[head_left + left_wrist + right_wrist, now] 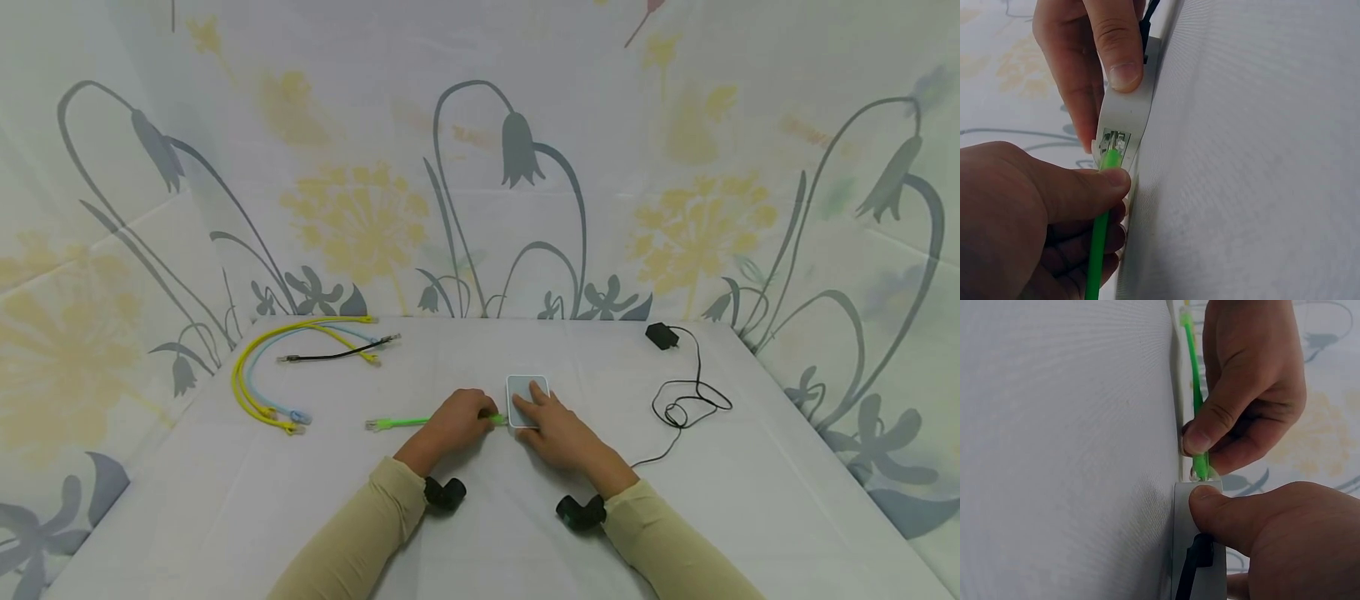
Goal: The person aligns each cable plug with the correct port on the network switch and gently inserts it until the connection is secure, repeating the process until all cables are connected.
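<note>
At the middle of the table a small white network box with a grey top stands under my right hand. That hand grips it, fingers spread over the top and thumb pressed on the side. My left hand pinches a green Ethernet cable just behind its plug, between thumb and forefinger. In the left wrist view the plug sits at the port in the box's end. Leftward, the cable's other end lies loose on the table. A black power lead comes out of the box's side near my right thumb.
Yellow cables and a light-blue cable curve across the left back of the table. Over them lies a short black cable. A black power adapter stands at the back right, its thin cord tangled on the white cloth.
</note>
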Action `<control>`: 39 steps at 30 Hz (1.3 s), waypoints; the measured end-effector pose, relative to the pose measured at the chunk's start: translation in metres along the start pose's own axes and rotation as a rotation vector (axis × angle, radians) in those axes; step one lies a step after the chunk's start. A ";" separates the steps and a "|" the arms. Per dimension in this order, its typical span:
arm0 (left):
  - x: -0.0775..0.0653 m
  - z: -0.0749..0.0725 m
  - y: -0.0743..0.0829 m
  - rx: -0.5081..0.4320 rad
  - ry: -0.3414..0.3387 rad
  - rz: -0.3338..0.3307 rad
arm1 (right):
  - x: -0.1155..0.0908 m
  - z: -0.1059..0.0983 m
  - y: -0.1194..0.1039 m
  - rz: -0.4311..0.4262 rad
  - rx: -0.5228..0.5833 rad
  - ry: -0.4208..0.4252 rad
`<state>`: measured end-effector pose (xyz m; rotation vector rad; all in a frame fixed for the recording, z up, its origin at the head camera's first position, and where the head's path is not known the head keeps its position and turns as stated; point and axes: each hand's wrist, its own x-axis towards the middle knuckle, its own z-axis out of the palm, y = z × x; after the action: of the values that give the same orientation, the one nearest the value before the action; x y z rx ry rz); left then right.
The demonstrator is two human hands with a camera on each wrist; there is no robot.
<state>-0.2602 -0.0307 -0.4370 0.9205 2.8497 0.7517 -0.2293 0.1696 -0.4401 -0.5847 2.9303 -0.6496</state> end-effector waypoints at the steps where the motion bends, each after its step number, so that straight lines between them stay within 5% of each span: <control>1: 0.000 0.000 0.000 -0.002 0.001 0.001 | 0.000 0.000 0.000 0.001 0.000 0.001; 39: -0.003 -0.003 -0.002 -0.025 -0.040 -0.067 | 0.000 0.004 0.007 0.000 0.036 0.027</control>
<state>-0.2592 -0.0345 -0.4357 0.8223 2.8145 0.7507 -0.2314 0.1734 -0.4468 -0.5761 2.9364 -0.7148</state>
